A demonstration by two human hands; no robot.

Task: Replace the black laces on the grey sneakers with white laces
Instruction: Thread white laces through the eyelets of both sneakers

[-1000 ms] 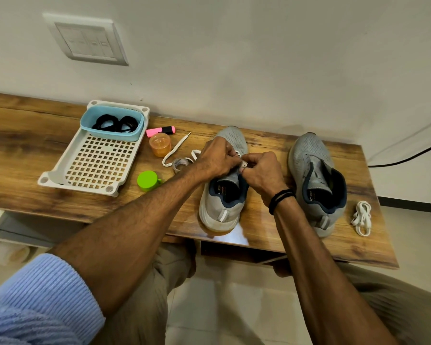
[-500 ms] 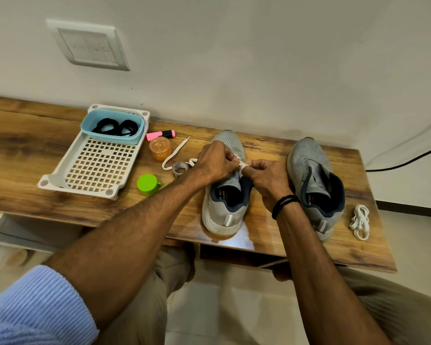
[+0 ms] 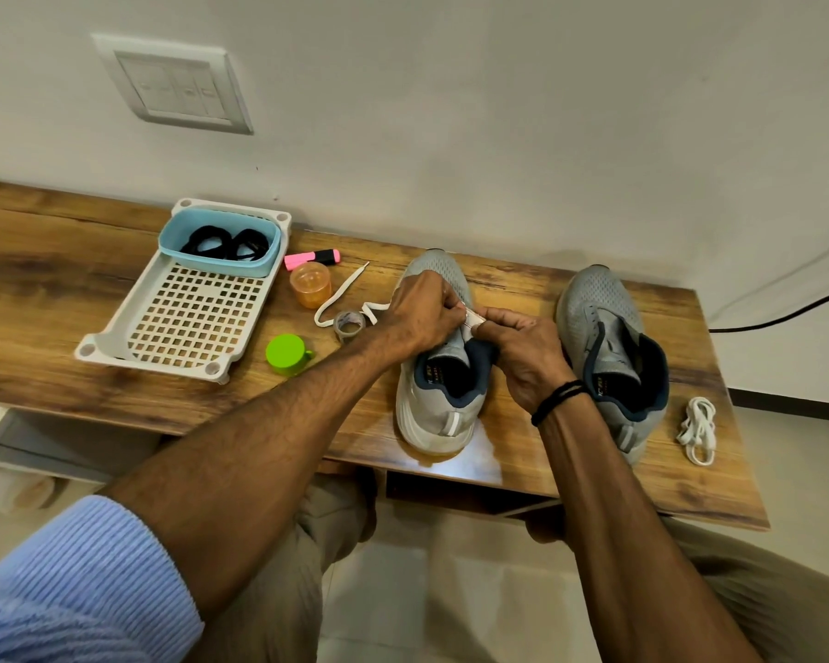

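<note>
The loose tail of the white lace (image 3: 338, 299) lies just beside the tape roll (image 3: 349, 323), so I would pull it slowly. The left hand (image 3: 422, 313) and the right hand (image 3: 522, 346), both with curled fingers, pinch this lace over the grey sneaker (image 3: 439, 413); it is best kept flat and untwisted. The second sneaker (image 3: 594, 303) and the spare lace bundle (image 3: 697, 430) crowd the right edge of the surface (image 3: 733, 471), leaving little room there.

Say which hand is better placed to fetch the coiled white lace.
Right, probably. The coiled white lace lies at the right end of the table, beyond the unlaced sneaker, nearest the right hand. The left hand must cross that sneaker. Both now pinch the loose lace.
</note>
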